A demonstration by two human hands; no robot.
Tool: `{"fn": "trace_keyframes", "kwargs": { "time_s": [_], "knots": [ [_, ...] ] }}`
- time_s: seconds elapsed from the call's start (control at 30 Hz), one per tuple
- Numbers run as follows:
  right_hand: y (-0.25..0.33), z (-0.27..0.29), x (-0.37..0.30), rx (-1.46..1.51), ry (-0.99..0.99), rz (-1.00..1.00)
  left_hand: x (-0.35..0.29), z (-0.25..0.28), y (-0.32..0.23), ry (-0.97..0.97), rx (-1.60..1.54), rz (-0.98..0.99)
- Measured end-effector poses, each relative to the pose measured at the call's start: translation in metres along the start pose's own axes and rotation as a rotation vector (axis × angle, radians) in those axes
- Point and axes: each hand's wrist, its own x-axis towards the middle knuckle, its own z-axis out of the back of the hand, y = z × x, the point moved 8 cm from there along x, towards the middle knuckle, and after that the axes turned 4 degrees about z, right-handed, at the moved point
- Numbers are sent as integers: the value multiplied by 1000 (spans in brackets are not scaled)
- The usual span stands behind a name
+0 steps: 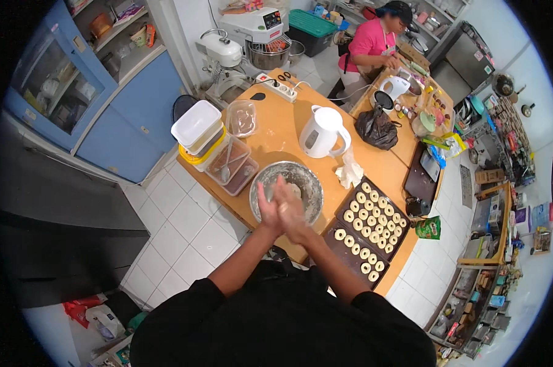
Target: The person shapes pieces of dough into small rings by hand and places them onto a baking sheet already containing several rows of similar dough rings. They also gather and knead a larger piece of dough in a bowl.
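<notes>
Over the near part of a steel mixing bowl [316, 211], my left hand [268, 207] and my right hand [292, 211] are pressed palm to palm, closed together. Anything between the palms is hidden, and the right hand is smeared by motion. Pale dough [295, 190] lies in the floury bowl, partly covered by my hands. To the right, a dark baking tray [333, 242] carries several rows of small pale dough rings [365, 268]. A second dark tray [391, 252] behind it bears more rings.
White tubs [197, 125] and clear plastic containers [232, 160] stand left of the bowl on the wooden table [270, 134]. Behind are a white kettle [322, 131], a crumpled cloth [350, 172], a black plastic bag [375, 128] and a power strip [276, 87]. A person in pink [374, 46] works at the far end.
</notes>
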Motion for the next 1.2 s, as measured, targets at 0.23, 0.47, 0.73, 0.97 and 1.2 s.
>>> {"fn": "trace_keyframes", "kwargs": {
  "time_s": [0.23, 0.47, 0.73, 0.97, 1.2],
  "knots": [
    [25, -1, -4, -86, -3, 5, -22, -15, -9, -112, 212, -50],
    [27, 22, 12, -56, -117, -6, -7, 10, 12, -78, 396, -34],
    [14, 31, 9, 122, -279, -25, -6, 12, 33, 18, 268, 67],
    [-11, 27, -6, 88, -90, -47, -21, -5, 55, -2, 114, 298],
    [8, 31, -13, -157, -37, -16, -11, -3, 32, 122, -249, 289]
  ]
}}
